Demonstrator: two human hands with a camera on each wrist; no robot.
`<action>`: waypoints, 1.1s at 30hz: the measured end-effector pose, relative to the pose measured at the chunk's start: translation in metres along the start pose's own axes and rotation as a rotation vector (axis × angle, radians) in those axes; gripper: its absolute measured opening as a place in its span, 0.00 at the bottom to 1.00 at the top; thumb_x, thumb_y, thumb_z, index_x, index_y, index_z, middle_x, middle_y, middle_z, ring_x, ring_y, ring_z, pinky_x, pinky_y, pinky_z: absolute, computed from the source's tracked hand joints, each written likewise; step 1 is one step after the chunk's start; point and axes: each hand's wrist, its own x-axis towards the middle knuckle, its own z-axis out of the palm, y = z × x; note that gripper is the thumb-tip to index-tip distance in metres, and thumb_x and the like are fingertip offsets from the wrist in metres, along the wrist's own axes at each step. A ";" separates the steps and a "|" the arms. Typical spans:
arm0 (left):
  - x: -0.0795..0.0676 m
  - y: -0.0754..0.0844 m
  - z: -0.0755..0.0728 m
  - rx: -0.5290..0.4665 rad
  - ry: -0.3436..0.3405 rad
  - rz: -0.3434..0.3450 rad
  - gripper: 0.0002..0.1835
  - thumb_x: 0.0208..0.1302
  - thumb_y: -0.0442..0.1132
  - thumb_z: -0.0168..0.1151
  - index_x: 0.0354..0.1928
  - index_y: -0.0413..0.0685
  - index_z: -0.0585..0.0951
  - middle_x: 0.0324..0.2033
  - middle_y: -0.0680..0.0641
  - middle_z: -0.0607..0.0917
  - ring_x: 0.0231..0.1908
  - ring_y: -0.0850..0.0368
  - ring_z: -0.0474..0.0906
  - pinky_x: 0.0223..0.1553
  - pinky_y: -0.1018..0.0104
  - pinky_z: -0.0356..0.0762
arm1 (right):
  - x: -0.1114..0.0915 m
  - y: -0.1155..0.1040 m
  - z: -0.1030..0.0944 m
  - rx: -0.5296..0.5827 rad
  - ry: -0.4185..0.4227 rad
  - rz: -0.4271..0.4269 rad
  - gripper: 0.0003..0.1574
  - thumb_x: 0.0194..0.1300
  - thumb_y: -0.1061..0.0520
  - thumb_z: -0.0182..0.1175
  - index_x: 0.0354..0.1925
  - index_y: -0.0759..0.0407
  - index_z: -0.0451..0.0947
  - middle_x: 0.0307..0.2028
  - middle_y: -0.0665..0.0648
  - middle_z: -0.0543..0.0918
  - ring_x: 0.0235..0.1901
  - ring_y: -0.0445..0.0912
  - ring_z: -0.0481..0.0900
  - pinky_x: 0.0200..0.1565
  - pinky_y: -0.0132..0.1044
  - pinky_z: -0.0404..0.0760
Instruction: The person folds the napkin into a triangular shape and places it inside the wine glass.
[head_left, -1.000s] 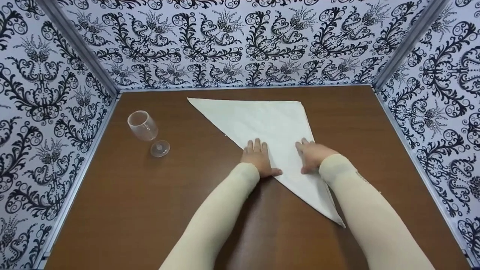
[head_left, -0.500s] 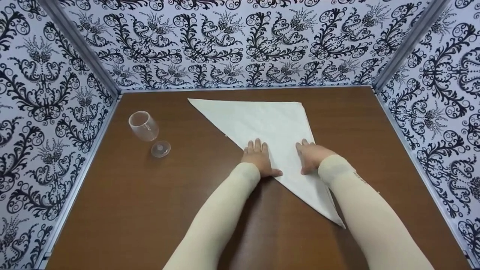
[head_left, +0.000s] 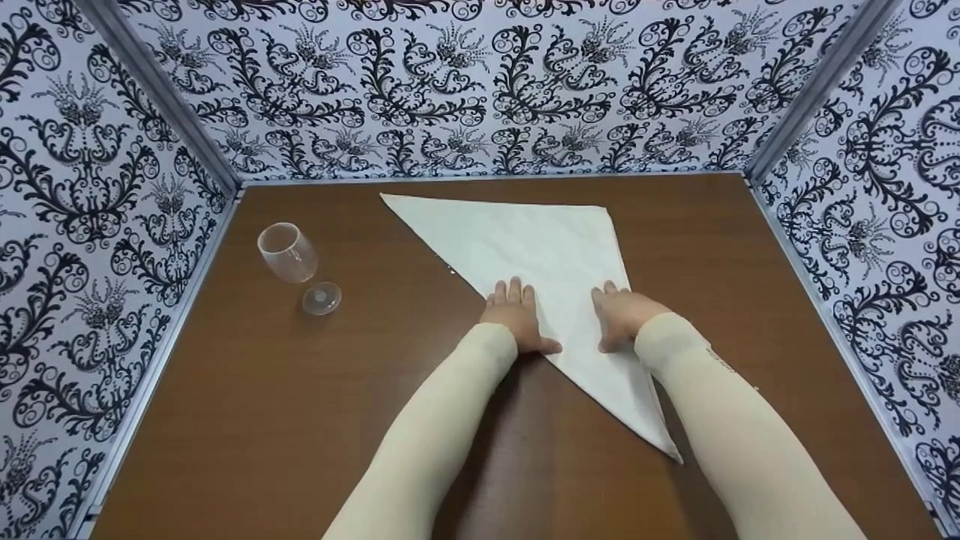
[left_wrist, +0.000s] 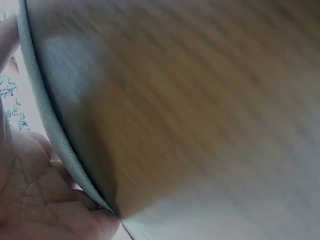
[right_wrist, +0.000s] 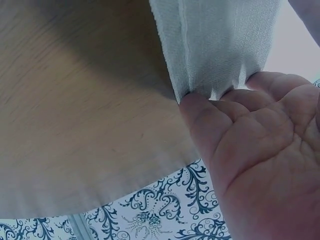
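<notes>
A white cloth napkin (head_left: 525,232), folded into a triangle, lies on the brown table in the head view. My left hand (head_left: 514,319) rests on its long folded edge, fingers straight and thumb spread to the side. Near the right edge, my right hand (head_left: 626,315) touches the cloth with its fingertips, the thumb held apart. In the left wrist view, the hand (left_wrist: 45,200) lies along the napkin's edge (left_wrist: 55,130). The right wrist view shows the fingers (right_wrist: 200,112) against the layered hem of the napkin (right_wrist: 215,50).
A clear stemmed glass (head_left: 289,255) stands at the left of the wooden table (head_left: 300,420). Patterned black-and-white walls (head_left: 450,82) with grey metal corner posts enclose the back and both sides.
The napkin has turned very slightly: its far left corner has shifted right and its near tip has moved a little left and closer. Both hands stay almost in place.
</notes>
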 end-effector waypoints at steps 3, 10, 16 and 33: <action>-0.001 -0.002 -0.002 0.001 0.010 0.017 0.72 0.55 0.83 0.62 0.86 0.47 0.41 0.85 0.39 0.37 0.84 0.37 0.33 0.84 0.46 0.44 | 0.000 -0.001 0.001 -0.005 0.004 0.005 0.65 0.64 0.48 0.75 0.83 0.68 0.47 0.81 0.77 0.46 0.79 0.73 0.52 0.77 0.66 0.58; 0.009 -0.008 -0.001 -0.002 0.043 0.034 0.71 0.53 0.81 0.66 0.86 0.48 0.45 0.85 0.40 0.41 0.85 0.38 0.37 0.83 0.47 0.46 | 0.001 -0.003 0.002 -0.012 0.006 0.002 0.66 0.64 0.46 0.74 0.82 0.70 0.47 0.81 0.78 0.47 0.78 0.74 0.55 0.76 0.65 0.61; 0.012 -0.010 -0.003 -0.008 0.037 0.040 0.71 0.53 0.80 0.68 0.86 0.48 0.45 0.85 0.40 0.41 0.85 0.38 0.36 0.83 0.47 0.46 | 0.000 -0.005 0.002 0.005 0.021 -0.003 0.65 0.64 0.46 0.74 0.82 0.71 0.49 0.80 0.78 0.48 0.78 0.74 0.55 0.77 0.65 0.60; -0.012 0.028 -0.003 0.027 0.008 0.059 0.73 0.52 0.84 0.62 0.86 0.45 0.45 0.85 0.37 0.43 0.84 0.33 0.40 0.83 0.46 0.49 | 0.002 -0.004 -0.005 -0.019 0.106 -0.074 0.62 0.64 0.48 0.75 0.80 0.73 0.53 0.79 0.80 0.53 0.77 0.75 0.55 0.76 0.64 0.61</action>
